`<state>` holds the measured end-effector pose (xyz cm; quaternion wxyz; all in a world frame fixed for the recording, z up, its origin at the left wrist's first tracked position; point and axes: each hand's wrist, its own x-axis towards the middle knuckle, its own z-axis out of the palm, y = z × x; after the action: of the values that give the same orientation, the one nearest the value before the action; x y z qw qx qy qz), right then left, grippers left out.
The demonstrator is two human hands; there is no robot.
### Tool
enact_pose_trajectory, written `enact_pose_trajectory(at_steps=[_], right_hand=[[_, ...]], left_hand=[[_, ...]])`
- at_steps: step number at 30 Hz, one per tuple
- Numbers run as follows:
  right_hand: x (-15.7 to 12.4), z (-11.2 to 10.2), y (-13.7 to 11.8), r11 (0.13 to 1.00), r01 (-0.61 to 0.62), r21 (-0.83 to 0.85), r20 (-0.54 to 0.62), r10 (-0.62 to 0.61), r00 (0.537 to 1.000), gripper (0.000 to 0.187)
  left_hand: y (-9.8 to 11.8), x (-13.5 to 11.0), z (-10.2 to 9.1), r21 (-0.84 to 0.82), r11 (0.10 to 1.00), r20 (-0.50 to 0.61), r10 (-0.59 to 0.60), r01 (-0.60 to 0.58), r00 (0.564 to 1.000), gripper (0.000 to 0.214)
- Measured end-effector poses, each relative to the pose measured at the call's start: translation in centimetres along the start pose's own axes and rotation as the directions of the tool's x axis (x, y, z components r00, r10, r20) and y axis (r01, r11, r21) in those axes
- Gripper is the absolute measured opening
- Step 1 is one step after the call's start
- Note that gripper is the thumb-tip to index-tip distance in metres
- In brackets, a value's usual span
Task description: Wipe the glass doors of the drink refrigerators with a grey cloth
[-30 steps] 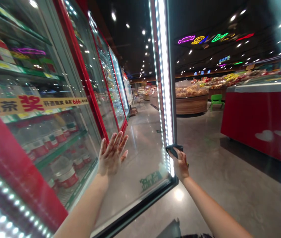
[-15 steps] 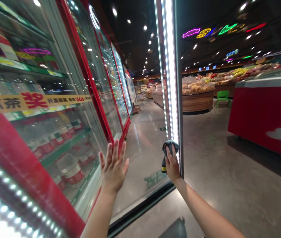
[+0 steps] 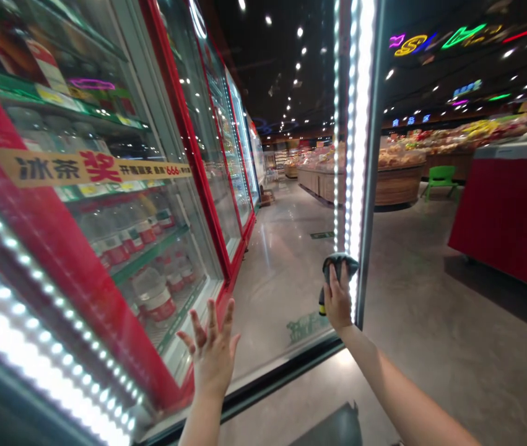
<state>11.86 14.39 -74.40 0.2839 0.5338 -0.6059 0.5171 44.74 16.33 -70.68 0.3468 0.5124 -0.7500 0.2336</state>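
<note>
My left hand (image 3: 211,359) is raised with its fingers spread and slightly bent, holding nothing. It is in front of the lower part of a glass door (image 3: 286,272); whether it touches the pane I cannot tell. In my right hand (image 3: 339,303) is a dark grey cloth (image 3: 332,267) with a yellow-and-black edge hanging below. The fingers press this cloth to the door's lower right side, beside the bright LED strip (image 3: 357,155). A black bottom rail (image 3: 286,373) runs under the pane.
Red-framed drink coolers (image 3: 226,272) line the left side, with bottles (image 3: 154,294) on shelves. A red freezer chest (image 3: 505,210) stands at right. Behind are a green chair (image 3: 442,176) and a round wooden produce stand (image 3: 397,186). A dark flat object (image 3: 331,427) lies low in front.
The view has turned left, so the surroundings sit further right. My left hand is lower and its fingers more bent. My right hand keeps the cloth at about the same spot on the door.
</note>
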Motion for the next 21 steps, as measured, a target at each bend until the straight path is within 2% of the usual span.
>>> enact_pose_trajectory(at_steps=[3,6,9,10,11,12,14,16,18,21], right_hand=[[2.0,0.9,-3.1,1.000,-0.001,0.011,-0.055,0.002,0.998,0.067],[0.3,1.3,-6.2,0.984,0.179,0.012,0.078,-0.179,0.981,0.066],[-2.3,-0.1,-5.9,0.913,0.407,0.029,0.210,-0.404,0.890,0.065],[-2.6,-0.7,-5.1,0.892,0.452,0.029,0.229,-0.446,0.865,0.065],[-2.3,-1.2,-4.2,0.885,0.466,0.018,0.230,-0.457,0.859,0.065],[-1.5,-1.6,-3.5,0.895,0.447,-0.001,0.209,-0.437,0.875,0.064],[1.2,-1.7,-3.1,0.940,0.340,-0.034,0.115,-0.335,0.935,0.060],[4.3,-0.7,-4.5,0.971,0.236,-0.036,0.011,-0.236,0.972,0.058],[6.0,0.7,-7.1,0.976,0.215,-0.021,-0.031,-0.215,0.976,0.062],[4.7,2.1,-10.3,0.938,0.348,0.014,-0.012,-0.347,0.938,0.066]], left_hand=[[0.1,-0.1,0.2,-0.001,1.000,-0.007,-0.018,0.017,1.000,0.110],[0.2,-0.2,0.0,-0.013,1.000,0.007,-0.019,0.019,1.000,0.110],[0.3,-0.3,-0.3,-0.021,1.000,0.035,-0.017,0.018,0.999,0.105],[0.3,-0.3,-0.4,-0.024,1.000,0.040,-0.019,0.020,0.999,0.104],[0.2,-0.4,-0.5,-0.026,0.999,0.043,-0.021,0.023,0.999,0.103],[0.2,-0.4,-0.5,-0.025,0.999,0.042,-0.025,0.027,0.999,0.103],[0.3,-0.5,-0.5,-0.013,0.999,0.039,-0.040,0.040,0.998,0.103],[0.4,-0.5,-0.3,0.006,0.998,0.041,-0.059,0.059,0.997,0.102],[0.6,-0.4,-0.2,0.019,0.997,0.048,-0.077,0.076,0.996,0.101],[0.8,-0.5,-0.1,0.024,0.996,0.043,-0.087,0.087,0.995,0.102]])
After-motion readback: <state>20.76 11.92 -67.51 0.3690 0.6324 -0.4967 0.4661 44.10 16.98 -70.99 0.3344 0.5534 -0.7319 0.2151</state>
